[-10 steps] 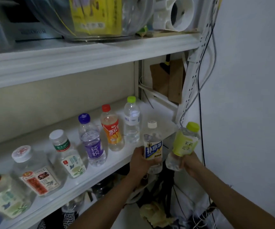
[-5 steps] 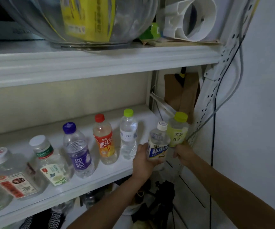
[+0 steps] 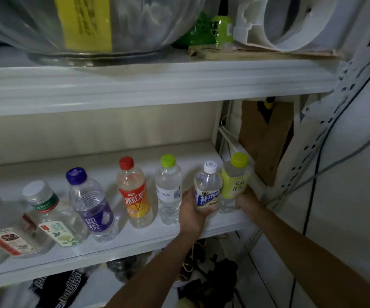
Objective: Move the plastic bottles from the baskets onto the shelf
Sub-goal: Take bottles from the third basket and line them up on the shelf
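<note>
Two forearms and two hands are in view. The left hand [image 3: 192, 211] and the right hand [image 3: 246, 200] are bare. The left forearm [image 3: 157, 274] is bare from the wrist along all of its visible length; its outline is slender and even. The right forearm [image 3: 313, 252] is bare in the same way and widens gradually away from the wrist. Dim light leaves finer surface detail unreadable.

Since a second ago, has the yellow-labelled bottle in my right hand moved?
Yes. The yellow-labelled bottle, held by the right hand, moved left from beyond the right end of the shelf to over it, nearer the standing clear green-capped bottle.
</note>
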Motion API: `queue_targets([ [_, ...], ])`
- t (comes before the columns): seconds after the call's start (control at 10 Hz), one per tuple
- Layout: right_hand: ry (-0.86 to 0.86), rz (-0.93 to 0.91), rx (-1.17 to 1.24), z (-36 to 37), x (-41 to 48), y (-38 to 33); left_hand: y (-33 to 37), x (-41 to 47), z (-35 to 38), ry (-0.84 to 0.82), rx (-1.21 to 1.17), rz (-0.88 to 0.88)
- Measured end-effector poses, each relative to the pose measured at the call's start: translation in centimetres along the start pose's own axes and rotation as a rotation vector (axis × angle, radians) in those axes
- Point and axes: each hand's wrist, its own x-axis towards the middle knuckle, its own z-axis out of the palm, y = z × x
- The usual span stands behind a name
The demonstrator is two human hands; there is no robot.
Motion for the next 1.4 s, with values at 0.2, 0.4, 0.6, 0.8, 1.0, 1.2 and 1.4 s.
queue_targets([
  [0.2, -0.015, 0.014, 0.034, 0.0, 2.1, -0.1, 0.3, 1.6, 0.7, 0.023, -0.038, -0.006],
  [0.4, -0.013, 0.039, 0.113, 0.6, 3.1, -0.2, -0.5, 1.3, 1.1, 0.031, -0.084, -0.021],
  [0.6, -0.038, 0.01, 0.207, 1.1, 3.1, 0.1, -1.0, 1.3, 1.1, 0.011, -0.038, -0.049],
  [0.8, -0.067, -0.015, 0.187, 0.9, 2.8, 0.3, -0.2, 1.6, 0.9, -0.011, 0.021, -0.099],
  [1.0, -0.049, -0.014, 0.15, 0.7, 2.3, 0.5, -0.2, 0.6, 0.4, -0.125, 0.224, -0.193],
  [1.2, -0.169, -0.224, 0.276, -1.1, -0.8, 3.0, -2.6, -4.8, -1.0, -0.296, 0.848, 0.051],
  [1.4, 0.105, -0.514, -0.557, 1.2, -7.9, 8.7, -6.3, -8.7, -7.0, -0.424, 1.233, 0.348],
])
